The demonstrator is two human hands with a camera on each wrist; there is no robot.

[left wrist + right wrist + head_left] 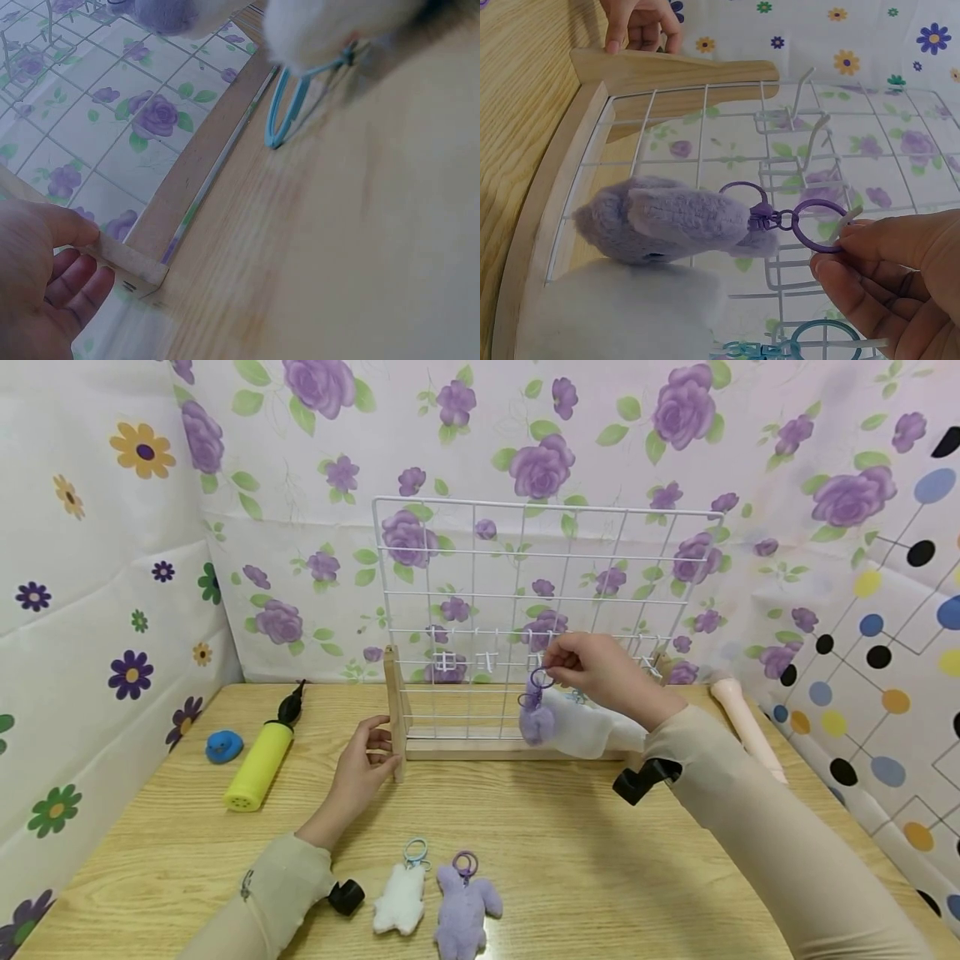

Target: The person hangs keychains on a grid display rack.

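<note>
My right hand (603,672) pinches the purple ring of a purple plush keychain (537,722) in front of a white wire grid rack (472,556). In the right wrist view, the ring (817,225) is at the tip of a white hook, and the plush (682,221) hangs from it by a clasp. Beside it hangs a white plush (622,311), its teal ring (826,337) on another hook. My left hand (367,760) holds the rack's wooden side post (394,710) near its foot, thumb on one side and fingers on the other.
On the table in front lie a white plush keychain (401,897) and a purple one (461,914). At left are a blue rubber duck (223,747) and a yellow hand pump (258,768). A pale pink rod-like object (742,722) lies at right. Bare hooks (446,662) line the grid's left part.
</note>
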